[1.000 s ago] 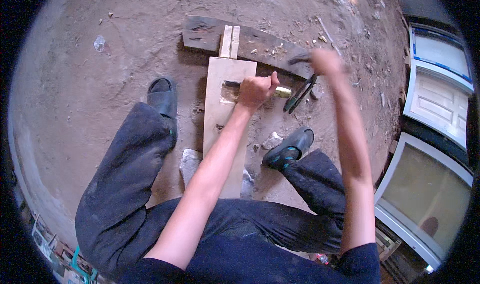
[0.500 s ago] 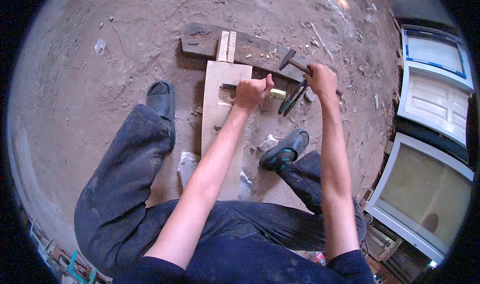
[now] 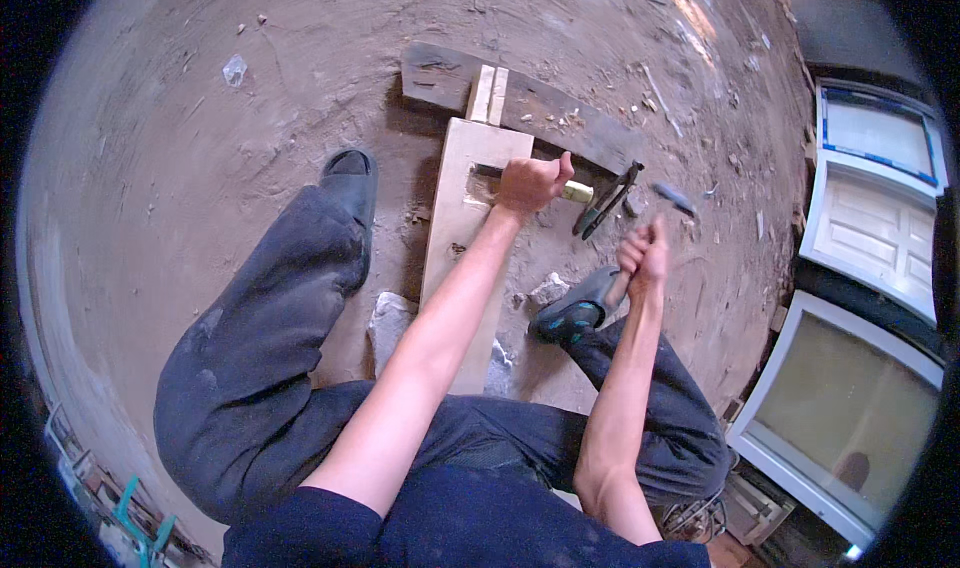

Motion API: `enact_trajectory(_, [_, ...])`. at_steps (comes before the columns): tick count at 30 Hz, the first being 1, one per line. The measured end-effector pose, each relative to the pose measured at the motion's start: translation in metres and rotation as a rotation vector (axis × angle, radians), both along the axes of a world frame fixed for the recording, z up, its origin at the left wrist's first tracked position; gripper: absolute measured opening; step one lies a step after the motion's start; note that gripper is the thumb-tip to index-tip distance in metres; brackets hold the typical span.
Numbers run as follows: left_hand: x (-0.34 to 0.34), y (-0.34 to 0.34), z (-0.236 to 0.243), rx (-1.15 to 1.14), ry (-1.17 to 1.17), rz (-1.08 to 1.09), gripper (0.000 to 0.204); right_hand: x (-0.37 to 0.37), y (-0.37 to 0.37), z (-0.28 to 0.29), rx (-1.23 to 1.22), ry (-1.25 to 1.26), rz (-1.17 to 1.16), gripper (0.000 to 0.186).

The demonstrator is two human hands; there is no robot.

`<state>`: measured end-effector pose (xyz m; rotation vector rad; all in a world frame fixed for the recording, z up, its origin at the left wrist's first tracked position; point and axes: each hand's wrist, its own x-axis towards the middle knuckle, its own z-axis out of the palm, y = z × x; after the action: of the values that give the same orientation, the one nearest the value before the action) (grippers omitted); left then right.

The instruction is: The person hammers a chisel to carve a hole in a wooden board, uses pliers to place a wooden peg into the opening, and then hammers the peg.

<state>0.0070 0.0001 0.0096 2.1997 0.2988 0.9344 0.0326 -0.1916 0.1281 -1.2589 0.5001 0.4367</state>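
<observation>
My left hand (image 3: 530, 184) is closed round a chisel (image 3: 578, 192), whose yellowish handle end sticks out to the right. Its dark blade lies toward a recess cut in the pale wooden board (image 3: 490, 140). Out to the right of the board, my right hand (image 3: 645, 254) grips a hammer (image 3: 673, 199). The hammer's head is raised ahead of the fist and slightly blurred, while its handle end shows below. Between the two hands, dark-handled pincers (image 3: 608, 203) rest beside the board.
Under the board's far end, a dark plank (image 3: 440, 74) lies crosswise on the dirt floor. Two narrow wood strips (image 3: 487, 95) extend from the board over it. White-wrapped lumps (image 3: 390, 323) flank the board. Framed panels (image 3: 845, 408) stand along the right side.
My right hand has drawn back toward me with the hammer, its head swinging away from the board. My left hand stays on the chisel. The whole view has shifted slightly.
</observation>
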Motion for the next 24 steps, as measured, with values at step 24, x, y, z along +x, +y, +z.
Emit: enact_trajectory(24, [-0.002,-0.003,0.001,-0.100,0.019,0.036,0.050,-0.048,-0.026,-0.007,-0.157,-0.384,0.210,0.026])
